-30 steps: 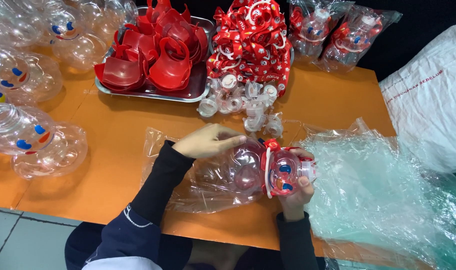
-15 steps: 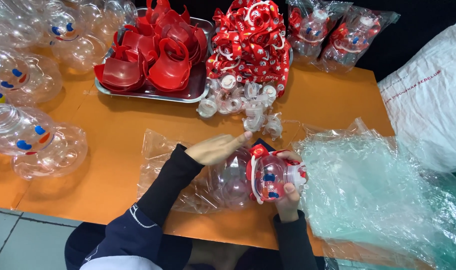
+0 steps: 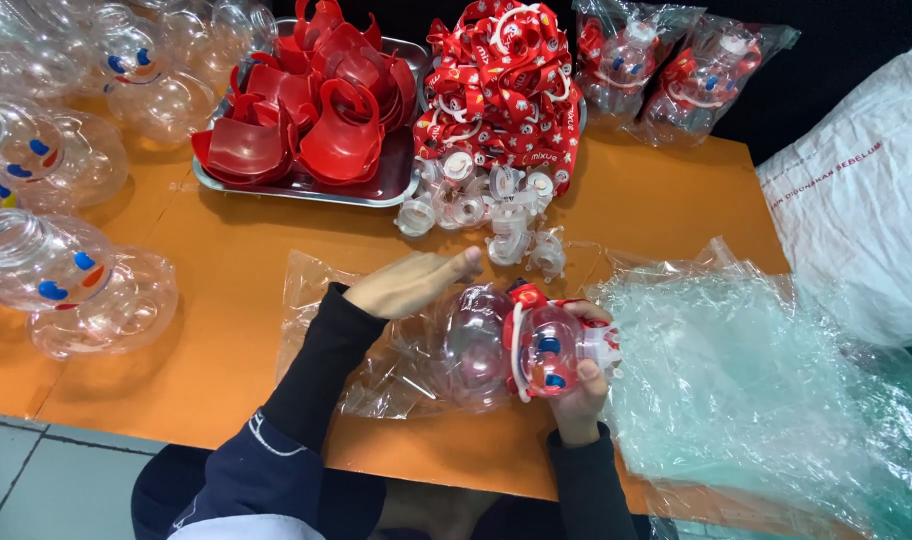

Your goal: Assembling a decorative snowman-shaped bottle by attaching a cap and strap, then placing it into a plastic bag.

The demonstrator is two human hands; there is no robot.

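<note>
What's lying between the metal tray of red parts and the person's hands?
In the head view, a cluster of small clear caps lies on the orange table between tray and hands.

- The left hand point(image 3: 413, 283) now lies flatter and more open than a second ago, fingers stretched toward the loose clear caps point(image 3: 491, 205), on the upper edge of the clear plastic bag point(image 3: 396, 360).
- The clear snowman-shaped bottle point(image 3: 521, 345) now lies with its red-banded head end turned more toward the crumpled plastic sheeting point(image 3: 766, 380), a little lower than before.
- The right hand point(image 3: 579, 385) now grips that head end from below, thumb up over the top.
</note>
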